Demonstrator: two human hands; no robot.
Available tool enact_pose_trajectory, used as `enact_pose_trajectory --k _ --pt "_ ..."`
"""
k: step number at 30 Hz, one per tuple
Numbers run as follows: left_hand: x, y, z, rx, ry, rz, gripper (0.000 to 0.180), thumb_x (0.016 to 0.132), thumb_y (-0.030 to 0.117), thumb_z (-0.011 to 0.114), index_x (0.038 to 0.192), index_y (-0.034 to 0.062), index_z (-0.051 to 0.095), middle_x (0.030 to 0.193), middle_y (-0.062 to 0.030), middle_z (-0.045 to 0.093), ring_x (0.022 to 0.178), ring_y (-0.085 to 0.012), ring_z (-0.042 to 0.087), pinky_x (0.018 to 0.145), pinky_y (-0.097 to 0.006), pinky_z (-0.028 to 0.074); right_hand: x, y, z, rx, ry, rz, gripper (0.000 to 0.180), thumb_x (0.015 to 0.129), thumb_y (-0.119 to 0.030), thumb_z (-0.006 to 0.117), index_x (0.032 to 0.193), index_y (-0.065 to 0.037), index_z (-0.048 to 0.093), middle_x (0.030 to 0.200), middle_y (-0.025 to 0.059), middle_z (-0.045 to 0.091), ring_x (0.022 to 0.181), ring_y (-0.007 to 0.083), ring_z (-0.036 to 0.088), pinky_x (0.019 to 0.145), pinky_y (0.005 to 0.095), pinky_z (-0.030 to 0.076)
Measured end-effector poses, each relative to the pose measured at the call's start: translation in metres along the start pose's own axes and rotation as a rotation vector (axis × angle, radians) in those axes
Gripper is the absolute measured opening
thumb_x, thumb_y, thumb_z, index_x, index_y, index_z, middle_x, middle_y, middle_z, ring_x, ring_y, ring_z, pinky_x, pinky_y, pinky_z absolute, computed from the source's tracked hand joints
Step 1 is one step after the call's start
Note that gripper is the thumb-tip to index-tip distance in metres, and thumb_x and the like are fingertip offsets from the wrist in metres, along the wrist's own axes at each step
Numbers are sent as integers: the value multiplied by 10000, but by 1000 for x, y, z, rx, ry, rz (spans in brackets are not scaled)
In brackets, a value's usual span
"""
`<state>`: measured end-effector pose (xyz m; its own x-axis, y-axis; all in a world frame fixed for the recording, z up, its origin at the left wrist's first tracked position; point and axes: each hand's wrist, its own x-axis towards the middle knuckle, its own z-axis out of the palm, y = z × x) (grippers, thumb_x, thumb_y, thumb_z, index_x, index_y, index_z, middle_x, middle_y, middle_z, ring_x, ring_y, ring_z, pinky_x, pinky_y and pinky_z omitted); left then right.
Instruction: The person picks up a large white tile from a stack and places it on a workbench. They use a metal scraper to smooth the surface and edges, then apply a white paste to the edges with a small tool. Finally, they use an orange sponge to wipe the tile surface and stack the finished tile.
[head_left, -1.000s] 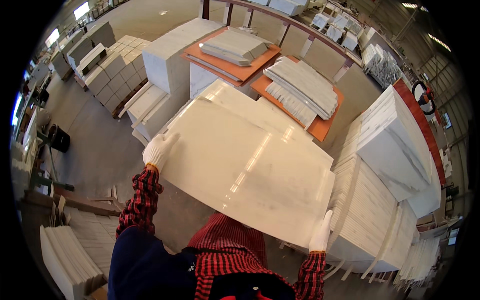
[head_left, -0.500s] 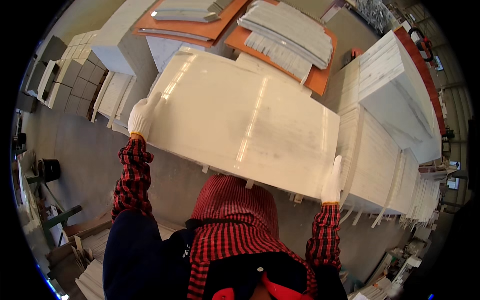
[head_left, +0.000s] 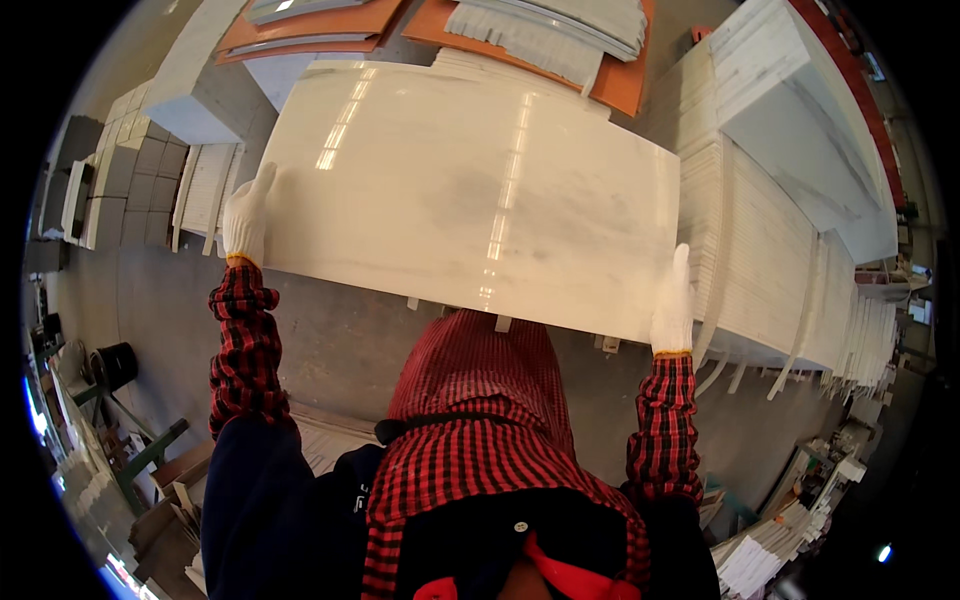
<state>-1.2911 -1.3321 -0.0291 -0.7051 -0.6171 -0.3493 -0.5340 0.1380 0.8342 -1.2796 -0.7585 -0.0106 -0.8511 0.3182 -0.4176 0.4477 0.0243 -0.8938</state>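
orange pallets [head_left: 320, 25] – top, carrying flat grey slabs [head_left: 560, 20] | white tile stacks [head_left: 770, 260] – right, on edge | grey blocks [head_left: 140, 170] – left | black bucket [head_left: 115, 365] – lower left | grey concrete floor [head_left: 330, 330]

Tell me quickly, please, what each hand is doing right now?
Left hand: gloved, gripping the left edge of the large white stone slab.
Right hand: gloved, gripping the slab's right edge.

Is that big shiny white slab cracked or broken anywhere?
No crack or chip shows on the large glossy white stone slab. The gloved left hand and gloved right hand grip its two side edges; it just sits slightly slanted in view.
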Motion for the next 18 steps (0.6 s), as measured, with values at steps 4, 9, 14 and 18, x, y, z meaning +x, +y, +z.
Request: enact_pose_trajectory --k 4,9,14,18 --pt "1 8 0 5 -43 -15 652 915 552 698 1160 -53 714 916 -33 679 756 -119 595 683 -286 491 -3 -1 -9 -173 -47 -133 707 1078 -555 405 1414 49 552 1321 124 643 1137 171 601 985 311 472" --pt "24 -13 -11 47 -85 19 632 926 542 677 1157 -44 719 887 -27 671 743 -125 588 662 -302 480 3 -1 -10 31 -1 78 758 1037 -597 482 1385 69 579 1313 121 650 1136 157 597 980 296 469" --pt "25 -9 -5 29 -64 23 615 933 528 669 1140 -49 723 856 -21 667 737 -119 585 652 -305 472 -13 -16 -1 -44 82 -22 758 1024 -589 521 1362 86 597 1225 94 681 1051 158 605 923 304 480" --pt "28 -8 -3 70 -80 20 572 942 506 670 1100 -40 731 876 -29 686 738 -118 607 641 -301 483 -16 -19 -8 -156 49 -23 735 1048 -564 481 1344 101 585 1180 122 701 1037 184 611 922 335 479"
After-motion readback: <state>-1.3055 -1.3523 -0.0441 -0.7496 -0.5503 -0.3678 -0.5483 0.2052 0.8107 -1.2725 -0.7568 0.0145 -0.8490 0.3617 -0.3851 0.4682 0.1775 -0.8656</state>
